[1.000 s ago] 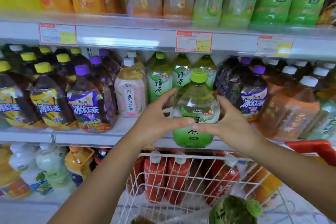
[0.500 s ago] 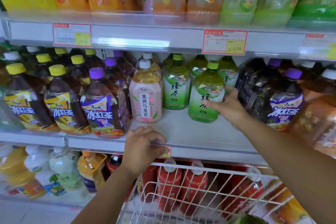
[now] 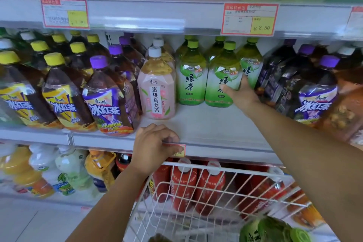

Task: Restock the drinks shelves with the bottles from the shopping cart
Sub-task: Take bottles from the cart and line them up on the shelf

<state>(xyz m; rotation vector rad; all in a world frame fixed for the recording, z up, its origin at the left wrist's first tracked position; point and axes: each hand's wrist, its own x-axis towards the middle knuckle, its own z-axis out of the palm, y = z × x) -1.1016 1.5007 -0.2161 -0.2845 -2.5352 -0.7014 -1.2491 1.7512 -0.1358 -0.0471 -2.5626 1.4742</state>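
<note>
A green tea bottle (image 3: 223, 78) with a green cap stands upright on the middle shelf (image 3: 206, 127), beside another green tea bottle (image 3: 191, 76). My right hand (image 3: 238, 93) grips its right side, thumb across the label. My left hand (image 3: 155, 147) grips the shelf's front edge, fingers curled over the lip by a red price tag (image 3: 179, 152). Below, the white wire shopping cart (image 3: 200, 188) holds a green bottle (image 3: 275, 231) at the lower right.
A pink peach tea bottle (image 3: 157, 88) stands left of the green ones, then purple-capped (image 3: 106, 94) and yellow-capped iced tea bottles (image 3: 62, 92). Dark purple-capped bottles (image 3: 314, 92) crowd the right. Bare shelf lies in front of the green bottles. Red bottles (image 3: 183, 184) fill the lower shelf.
Both hands held the green tea bottle in front of the shelf; the right hand has since set it on the shelf. The left hand let go and dropped to the shelf edge.
</note>
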